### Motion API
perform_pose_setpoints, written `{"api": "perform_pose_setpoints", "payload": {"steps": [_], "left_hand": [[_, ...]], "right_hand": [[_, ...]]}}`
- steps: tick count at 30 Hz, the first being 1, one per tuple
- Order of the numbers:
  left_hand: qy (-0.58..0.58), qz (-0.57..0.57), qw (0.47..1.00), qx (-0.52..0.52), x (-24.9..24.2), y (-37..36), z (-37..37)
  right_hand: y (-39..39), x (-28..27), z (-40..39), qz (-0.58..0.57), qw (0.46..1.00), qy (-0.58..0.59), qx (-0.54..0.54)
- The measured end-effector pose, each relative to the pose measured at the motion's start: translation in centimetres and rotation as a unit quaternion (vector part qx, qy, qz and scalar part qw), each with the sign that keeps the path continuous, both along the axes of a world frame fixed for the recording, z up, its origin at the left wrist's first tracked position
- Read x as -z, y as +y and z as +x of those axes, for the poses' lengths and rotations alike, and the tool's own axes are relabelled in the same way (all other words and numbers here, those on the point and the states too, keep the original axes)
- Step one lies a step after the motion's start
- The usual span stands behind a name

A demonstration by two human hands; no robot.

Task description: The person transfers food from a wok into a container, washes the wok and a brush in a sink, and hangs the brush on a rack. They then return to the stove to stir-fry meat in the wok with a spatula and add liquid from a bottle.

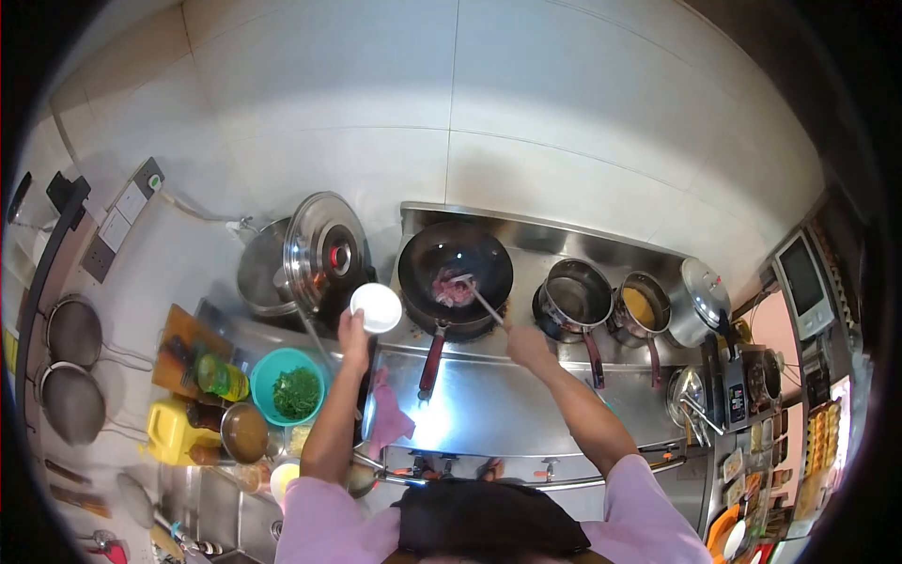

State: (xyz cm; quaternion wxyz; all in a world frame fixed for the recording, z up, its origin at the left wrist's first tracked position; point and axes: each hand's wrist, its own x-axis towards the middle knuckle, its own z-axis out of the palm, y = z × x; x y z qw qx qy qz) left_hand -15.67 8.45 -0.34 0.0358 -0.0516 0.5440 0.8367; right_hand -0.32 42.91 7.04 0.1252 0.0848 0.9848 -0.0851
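A small white bowl is in my left hand, held by its edge to the left of the black wok. My right hand is closed round the handle of a spatula, whose head touches pinkish pieces of meat at the bottom of the wok. The wok sits on the stove, its dark red handle pointing toward me. The inside of the bowl is too bright to make out.
Right of the wok stand two saucepans and a lidded pot. At left are a large pot with a raised lid, a teal bowl of chopped greens, bottles and a pink cloth.
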Motion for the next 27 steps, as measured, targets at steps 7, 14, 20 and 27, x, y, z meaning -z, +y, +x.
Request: {"api": "perform_pose_setpoints", "payload": {"steps": [7,14,20,27], "left_hand": [[-0.076,0.013,0.997,-0.029,2.2,-2.8,9.4],[-0.136,0.040,0.990,-0.023,9.0,-2.0,18.5],[-0.179,-0.036,0.981,0.071,13.8,0.9,22.2],[-0.221,-0.006,0.953,0.207,16.1,4.8,23.0]], "right_hand": [[-2.5,-4.1,2.3,0.006,0.999,-0.010,0.045],[-2.5,-4.6,3.1,0.020,0.999,-0.006,0.035],[-3.5,-6.7,3.4,0.027,0.999,-0.010,0.042],[-4.5,-5.7,3.7,0.022,0.996,0.048,0.068]]}}
